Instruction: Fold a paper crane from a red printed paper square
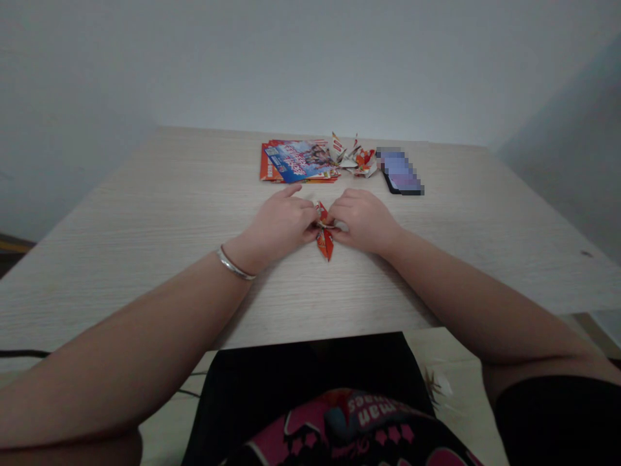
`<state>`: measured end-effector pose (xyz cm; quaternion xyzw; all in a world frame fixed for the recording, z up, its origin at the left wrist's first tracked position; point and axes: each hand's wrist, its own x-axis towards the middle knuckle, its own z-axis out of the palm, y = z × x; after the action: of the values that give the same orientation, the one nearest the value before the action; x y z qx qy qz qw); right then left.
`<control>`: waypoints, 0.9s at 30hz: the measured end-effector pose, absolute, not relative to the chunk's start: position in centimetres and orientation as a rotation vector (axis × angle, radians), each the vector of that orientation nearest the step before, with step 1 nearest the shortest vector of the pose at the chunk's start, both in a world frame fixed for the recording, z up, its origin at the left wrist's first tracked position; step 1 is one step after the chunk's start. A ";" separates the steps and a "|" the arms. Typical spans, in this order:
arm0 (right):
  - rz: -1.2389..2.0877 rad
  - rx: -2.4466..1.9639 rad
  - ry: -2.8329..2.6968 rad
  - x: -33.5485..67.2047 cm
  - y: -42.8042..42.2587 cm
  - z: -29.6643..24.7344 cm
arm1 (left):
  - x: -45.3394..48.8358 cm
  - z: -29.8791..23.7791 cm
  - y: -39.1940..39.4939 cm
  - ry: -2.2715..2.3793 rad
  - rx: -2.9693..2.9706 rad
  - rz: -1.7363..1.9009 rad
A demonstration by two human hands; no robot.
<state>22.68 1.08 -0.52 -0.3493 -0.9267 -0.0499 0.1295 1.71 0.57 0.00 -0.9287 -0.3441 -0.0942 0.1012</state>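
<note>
Between my two hands, low over the table, is a small folded paper piece [325, 244] in red and orange print, with pointed ends toward and away from me. My left hand [287, 219] pinches its left side, thumb and fingertips together, with one finger raised off the paper. From the right, my right hand [361, 220] grips the opposite side with its fingers curled. The fingertips hide the middle of the paper, so its exact folds cannot be made out there.
Beyond my hands lies a stack of printed flyers [298, 162], a blue one on top. Several folded paper pieces [356, 158] are heaped beside it, and a phone [400, 173] lies to their right. The pale wooden table [160, 207] meets a wall at its far edge.
</note>
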 end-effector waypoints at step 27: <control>0.351 -1.352 -2.316 22.3 2.2 -1.5 | 1.4 -1.5 1.3 -1.556 -2.863 -0.781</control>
<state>22.28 2.20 -1.47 -0.4882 -0.8358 0.1267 0.2168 1.38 1.26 -1.51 -0.8498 -0.4619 -0.2317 -0.1044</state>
